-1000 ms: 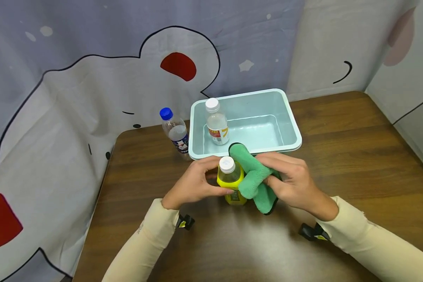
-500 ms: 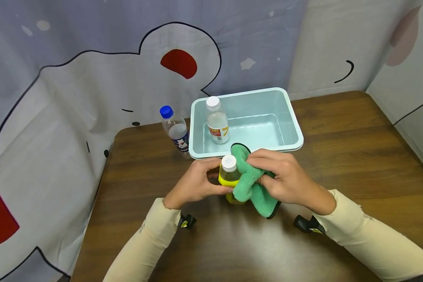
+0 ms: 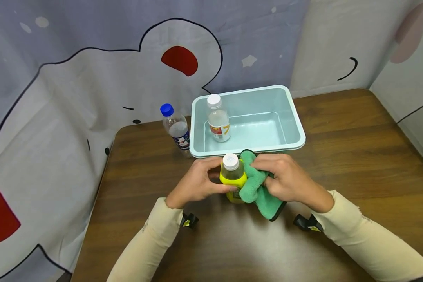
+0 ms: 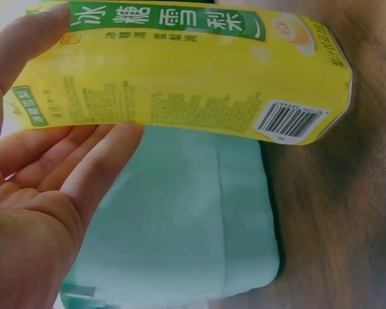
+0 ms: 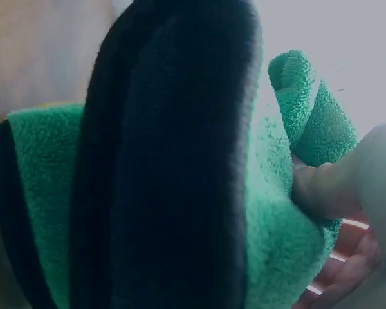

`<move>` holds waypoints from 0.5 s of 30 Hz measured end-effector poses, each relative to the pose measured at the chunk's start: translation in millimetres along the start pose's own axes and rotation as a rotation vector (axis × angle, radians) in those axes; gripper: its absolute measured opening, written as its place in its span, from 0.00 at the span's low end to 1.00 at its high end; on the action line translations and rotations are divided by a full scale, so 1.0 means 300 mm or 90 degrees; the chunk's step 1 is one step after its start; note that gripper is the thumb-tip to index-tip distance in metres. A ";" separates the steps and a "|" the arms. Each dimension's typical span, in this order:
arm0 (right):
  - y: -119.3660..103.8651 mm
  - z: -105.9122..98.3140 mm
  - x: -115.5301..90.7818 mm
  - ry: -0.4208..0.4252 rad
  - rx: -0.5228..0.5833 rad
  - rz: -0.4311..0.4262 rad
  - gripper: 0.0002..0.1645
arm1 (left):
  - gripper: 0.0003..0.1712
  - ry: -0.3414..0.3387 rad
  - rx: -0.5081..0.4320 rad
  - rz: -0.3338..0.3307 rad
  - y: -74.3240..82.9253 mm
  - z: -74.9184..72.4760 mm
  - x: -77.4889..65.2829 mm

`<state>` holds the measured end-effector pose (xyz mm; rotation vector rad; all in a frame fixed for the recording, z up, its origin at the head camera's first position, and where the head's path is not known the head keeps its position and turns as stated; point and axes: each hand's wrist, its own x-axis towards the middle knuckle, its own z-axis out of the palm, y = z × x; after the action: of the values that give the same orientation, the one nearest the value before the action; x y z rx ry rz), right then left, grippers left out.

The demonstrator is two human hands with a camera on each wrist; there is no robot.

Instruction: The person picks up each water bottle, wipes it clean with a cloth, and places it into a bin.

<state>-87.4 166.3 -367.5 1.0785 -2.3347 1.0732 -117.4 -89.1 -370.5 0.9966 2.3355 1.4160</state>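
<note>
A yellow-labelled drink bottle (image 3: pixel 232 178) with a white cap stands upright on the wooden table, just in front of the tub. My left hand (image 3: pixel 197 182) grips it from the left, thumb on the near side and fingers behind. The left wrist view shows the bottle's yellow and green label (image 4: pixel 199 77) with a barcode near its base. In my right hand (image 3: pixel 289 176) is a bunched green cloth (image 3: pixel 257 186) with dark edging, pinched between thumb and fingers and overlapping the bottle's right side. The cloth's dark border (image 5: pixel 180 154) fills much of the right wrist view.
Behind the hands sits a pale blue-green tub (image 3: pixel 296 129) holding a clear bottle (image 3: pixel 219 121) with a white cap. Left of the tub stands another clear bottle (image 3: pixel 178 131) with a blue cap. A printed curtain (image 3: pixel 91 86) hangs along the table's back edge.
The cloth in my right hand has moved over the bottle's front, then back to its right side, its top end lower. My left hand keeps its grip on the bottle.
</note>
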 end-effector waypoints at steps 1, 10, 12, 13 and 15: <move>0.008 0.013 -0.009 -0.010 -0.007 0.010 0.27 | 0.33 0.001 -0.003 -0.003 -0.001 0.002 0.000; 0.061 0.110 -0.067 -0.118 -0.084 0.088 0.19 | 0.30 -0.007 -0.003 0.014 -0.003 0.005 0.006; 0.069 0.127 -0.071 -0.166 -0.111 0.115 0.18 | 0.31 -0.007 -0.003 0.009 -0.004 0.004 0.003; 0.071 0.136 -0.073 -0.192 -0.126 0.128 0.18 | 0.31 -0.009 -0.005 0.008 -0.006 0.003 0.002; 0.073 0.148 -0.074 -0.238 -0.150 0.151 0.19 | 0.31 -0.009 -0.012 0.001 -0.009 0.002 0.000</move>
<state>-89.8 152.7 -419.9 0.9999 -2.8570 0.6882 -118.2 -89.4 -373.2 1.0006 2.3074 1.4249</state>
